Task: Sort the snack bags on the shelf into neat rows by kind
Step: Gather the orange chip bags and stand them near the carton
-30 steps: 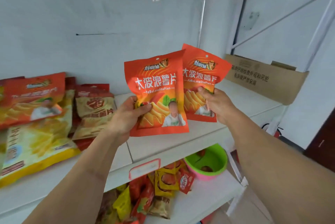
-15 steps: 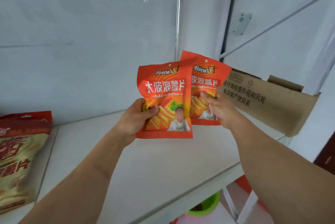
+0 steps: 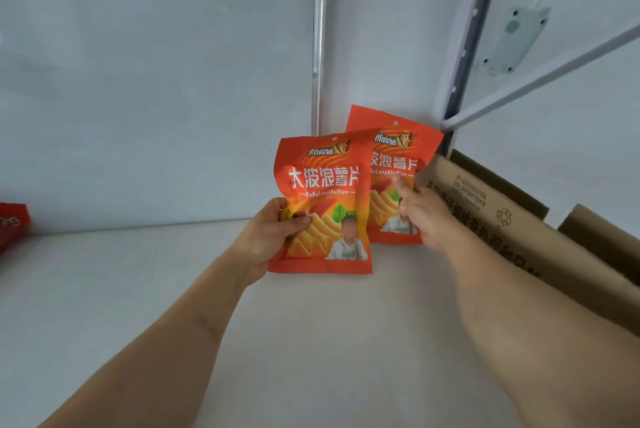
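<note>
A: Changed since a second ago?

B: Carried rightward and lowered. Rear orange bag now stood at the back of the shelf, about one o'clock, beside the cardboard box; right hand pinching its front.

A: And the other?

B: Front orange bag gripped by left hand, thumb across the face, bottom edge possibly touching the shelf, hard to say.

A: Meaning?

B: Probably starting a row. Red bags left at nine o'clock.

This looks like a small shop or its stockroom. A white metal shelf on slotted uprights carries identical retail snack bags, with a flattened printed carton leaning at the right and more red packets at the left edge.
</note>
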Motion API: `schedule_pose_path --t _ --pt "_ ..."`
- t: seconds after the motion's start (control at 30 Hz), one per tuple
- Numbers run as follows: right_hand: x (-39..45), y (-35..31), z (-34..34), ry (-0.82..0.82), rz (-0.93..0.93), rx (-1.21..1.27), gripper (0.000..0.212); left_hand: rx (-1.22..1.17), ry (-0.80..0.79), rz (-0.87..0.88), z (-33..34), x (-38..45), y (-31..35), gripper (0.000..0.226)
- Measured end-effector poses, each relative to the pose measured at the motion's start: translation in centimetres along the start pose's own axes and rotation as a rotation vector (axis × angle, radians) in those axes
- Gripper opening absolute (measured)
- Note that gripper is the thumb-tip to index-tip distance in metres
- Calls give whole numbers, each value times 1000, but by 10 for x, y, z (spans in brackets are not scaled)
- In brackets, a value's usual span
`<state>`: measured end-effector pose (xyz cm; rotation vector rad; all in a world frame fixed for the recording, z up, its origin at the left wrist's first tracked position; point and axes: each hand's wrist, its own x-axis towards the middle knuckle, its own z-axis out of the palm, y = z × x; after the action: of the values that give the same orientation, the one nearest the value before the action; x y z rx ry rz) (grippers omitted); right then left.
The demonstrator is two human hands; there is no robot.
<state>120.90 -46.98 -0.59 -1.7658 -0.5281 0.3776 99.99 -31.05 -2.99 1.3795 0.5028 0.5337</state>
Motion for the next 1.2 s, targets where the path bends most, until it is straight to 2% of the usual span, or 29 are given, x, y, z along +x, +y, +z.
schedule_pose_path --t 0.07,0.2,0.33,0.4,0.53,0.67,0.83,0.93,1.2 --pt "14 1 -3 -25 -1 9 36 10 32 -1 12 10 -3 28" --pt "30 0 -5 -104 28 65 57 14 103 7 33 35 -13 32" --pt "42 1 -1 -166 60 158 65 60 162 28 43 56 -24 34" --pt "47 5 3 -214 31 140 65 85 181 45 46 63 -26 37" --pt "58 16 17 -298 -62 128 82 112 206 82 51 74 -27 43" --pt "67 19 25 -258 -76 226 52 166 241 88 55 82 -27 44" --pt "72 18 28 -248 -86 301 33 231 197 17 45 85 -29 36" --pt "71 19 30 -237 -71 283 33 230 186 -2 41 84 -30 30" --pt "57 23 29 -232 -34 101 40 344 186 -71 45 72 -26 36"
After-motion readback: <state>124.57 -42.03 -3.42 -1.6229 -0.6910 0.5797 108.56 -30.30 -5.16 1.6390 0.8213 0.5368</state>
